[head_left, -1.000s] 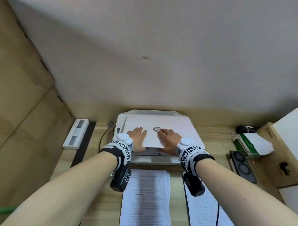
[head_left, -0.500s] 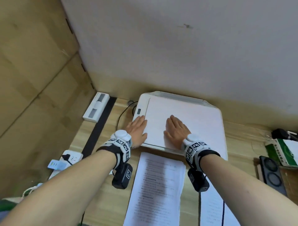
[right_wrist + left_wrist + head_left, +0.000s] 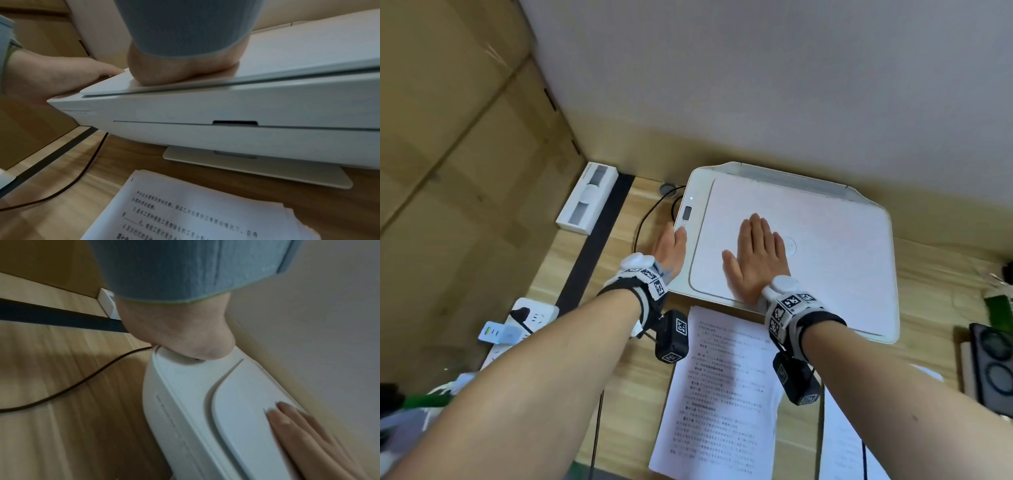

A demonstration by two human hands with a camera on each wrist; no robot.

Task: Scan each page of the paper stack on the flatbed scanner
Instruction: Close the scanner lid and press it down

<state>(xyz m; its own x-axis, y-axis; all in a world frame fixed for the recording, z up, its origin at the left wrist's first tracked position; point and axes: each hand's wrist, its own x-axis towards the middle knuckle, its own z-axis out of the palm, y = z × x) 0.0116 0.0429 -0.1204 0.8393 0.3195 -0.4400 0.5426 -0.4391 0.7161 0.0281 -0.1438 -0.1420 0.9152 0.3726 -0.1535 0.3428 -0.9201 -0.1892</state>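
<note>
The white flatbed scanner [image 3: 859,308] stands on the wooden desk with its lid [image 3: 835,260] down. My right hand [image 3: 756,253] lies flat on the lid's left half, palm down and fingers straight; its fingers [image 3: 298,426] also show in the left wrist view. My left hand [image 3: 673,245] sits at the scanner's left edge, a fingertip touching the narrow control strip [image 3: 687,213] just below the small display. The printed paper stack [image 3: 722,394] lies face up on the desk in front of the scanner [image 3: 226,110], under my wrists. More white sheets [image 3: 842,448] lie to its right.
A power strip [image 3: 530,315] with a plugged charger lies at the left, beside a white box [image 3: 587,197] and a black cable [image 3: 650,219]. At the right edge are a black tray [image 3: 993,366] and a green box [image 3: 1000,305]. A wall rises right behind the scanner.
My left hand has slid off the lid's front left to the control strip at the scanner's left edge. My right hand has moved farther onto the lid and stays flat.
</note>
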